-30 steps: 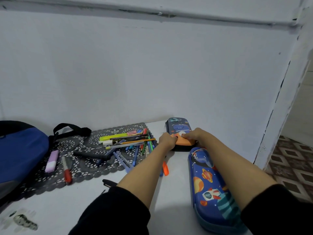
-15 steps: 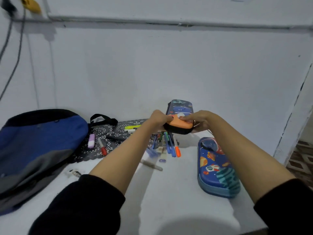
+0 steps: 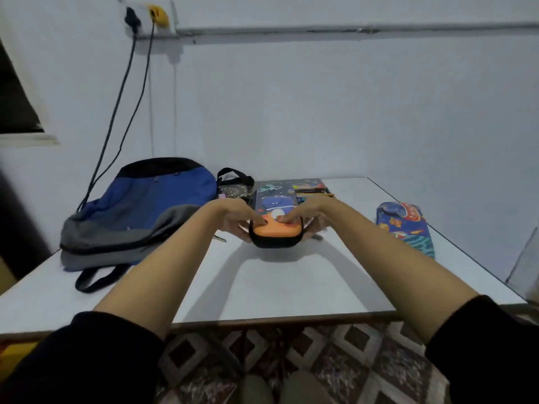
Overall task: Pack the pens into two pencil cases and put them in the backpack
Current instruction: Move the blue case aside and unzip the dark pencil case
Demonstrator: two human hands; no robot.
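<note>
Your bare forearms reach from black sleeves over a smooth white table. Your left hand and right hand grip the near end of a hard-shelled, rounded pencil case, thumbs pressing its orange top. A glossy blue second pencil case lies to the right, a soft blue-and-grey backpack to the left, and pens behind.

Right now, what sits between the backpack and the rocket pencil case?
The other case, held by left hand and right hand, pens behind; head view.
</note>
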